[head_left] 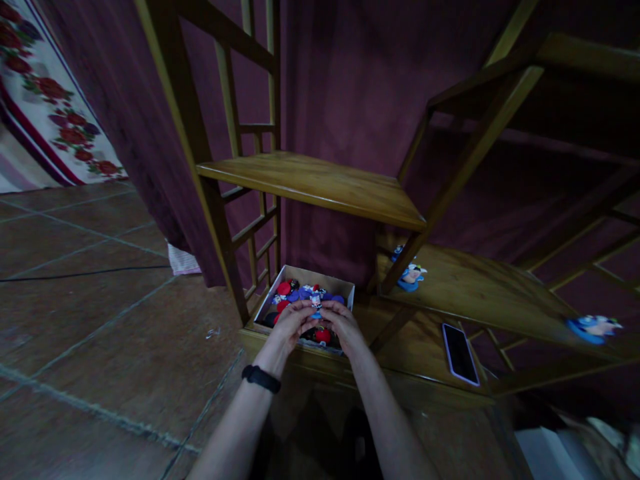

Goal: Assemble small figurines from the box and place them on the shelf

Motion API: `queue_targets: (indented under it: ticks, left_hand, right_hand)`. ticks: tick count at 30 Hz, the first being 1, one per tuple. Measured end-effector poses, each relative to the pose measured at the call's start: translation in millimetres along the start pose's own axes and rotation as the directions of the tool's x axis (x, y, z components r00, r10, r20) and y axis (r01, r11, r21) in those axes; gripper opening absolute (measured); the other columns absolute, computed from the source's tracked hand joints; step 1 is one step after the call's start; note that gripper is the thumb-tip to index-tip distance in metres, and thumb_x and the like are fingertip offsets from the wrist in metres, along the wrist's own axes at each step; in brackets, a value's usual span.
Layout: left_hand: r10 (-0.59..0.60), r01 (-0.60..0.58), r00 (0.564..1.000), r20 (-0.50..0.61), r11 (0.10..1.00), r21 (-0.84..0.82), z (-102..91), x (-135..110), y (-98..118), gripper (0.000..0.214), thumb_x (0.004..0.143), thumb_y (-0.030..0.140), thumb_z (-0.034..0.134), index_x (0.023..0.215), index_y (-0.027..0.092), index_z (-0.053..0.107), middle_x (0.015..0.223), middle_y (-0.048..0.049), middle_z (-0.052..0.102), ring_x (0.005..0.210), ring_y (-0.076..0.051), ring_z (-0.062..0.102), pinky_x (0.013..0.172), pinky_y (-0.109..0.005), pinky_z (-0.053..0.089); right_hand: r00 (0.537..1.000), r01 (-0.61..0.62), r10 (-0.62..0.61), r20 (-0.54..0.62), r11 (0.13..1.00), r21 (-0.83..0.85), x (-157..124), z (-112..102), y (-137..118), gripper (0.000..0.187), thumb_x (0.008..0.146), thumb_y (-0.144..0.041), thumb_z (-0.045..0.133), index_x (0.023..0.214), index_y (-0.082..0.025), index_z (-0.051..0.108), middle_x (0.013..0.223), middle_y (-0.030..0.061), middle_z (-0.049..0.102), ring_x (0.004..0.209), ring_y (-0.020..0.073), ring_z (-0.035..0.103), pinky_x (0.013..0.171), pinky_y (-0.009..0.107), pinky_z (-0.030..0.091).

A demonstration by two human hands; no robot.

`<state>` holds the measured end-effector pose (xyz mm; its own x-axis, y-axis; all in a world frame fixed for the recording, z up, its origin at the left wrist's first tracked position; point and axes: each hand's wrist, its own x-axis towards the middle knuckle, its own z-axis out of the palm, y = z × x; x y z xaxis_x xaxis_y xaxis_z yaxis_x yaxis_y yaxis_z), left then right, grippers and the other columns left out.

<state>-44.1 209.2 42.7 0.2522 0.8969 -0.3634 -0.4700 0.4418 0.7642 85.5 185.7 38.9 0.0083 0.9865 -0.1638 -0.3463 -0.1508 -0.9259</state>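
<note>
Between my fingertips is a small figurine (315,302) with a white and dark body and a blue base. My left hand (294,321) pinches it from the left, and my right hand (341,321) from the right. Both hands are over an open cardboard box (320,275) on the bottom shelf. Inside lie several small red, purple, white and black pieces, among them a red one (323,335) just below my fingers. My hands and the figurine hide part of the box's contents.
A wooden shelf unit (310,177) stands before a purple curtain (340,87). On its right shelf are similar blue-based figurines (410,277), one (593,328) near the far end. A phone (461,354) lies on the bottom shelf. A black cable (100,272) crosses the tiled floor.
</note>
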Motion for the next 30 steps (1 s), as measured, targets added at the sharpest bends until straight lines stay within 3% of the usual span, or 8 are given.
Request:
queue_targets:
  ticks: [15,22,30]
  left_hand:
    - [0.086,-0.085,0.996,-0.03,0.995,0.047,1.8,0.0,-5.4,0.025,0.056,0.004,0.072,0.079,0.011,0.064,0.066,-0.0053,0.067,0.056,-0.014,0.064,0.054,-0.023,0.054]
    - [0.03,-0.03,1.0,0.003,0.999,-0.02,-0.5,0.8,-0.1,0.024,0.062,0.002,0.068,0.084,0.01,0.062,0.073,-0.007,0.069,0.06,-0.013,0.065,0.058,-0.023,0.054]
    - [-0.009,0.009,1.0,-0.023,1.0,-0.019,-1.4,0.7,2.4,0.025,0.067,0.004,0.064,0.09,0.013,0.058,0.072,-0.0062,0.068,0.058,-0.013,0.064,0.059,-0.025,0.054]
  right_hand:
    - [0.997,0.066,-0.068,-0.031,0.997,-0.049,2.4,-2.3,4.9,0.029,0.056,-0.033,0.072,0.08,-0.018,0.063,0.078,0.0009,0.065,0.073,0.0158,0.06,0.07,0.031,0.05]
    - [0.998,0.058,-0.059,0.005,0.996,0.07,2.4,-6.1,2.4,0.027,0.061,-0.035,0.068,0.083,-0.02,0.066,0.09,0.0028,0.066,0.082,0.0177,0.06,0.073,0.032,0.05]
    - [0.999,0.047,-0.047,-0.022,0.998,0.037,3.7,-9.2,0.5,0.023,0.062,-0.033,0.067,0.079,-0.019,0.066,0.09,0.0028,0.066,0.083,0.0177,0.06,0.073,0.031,0.048]
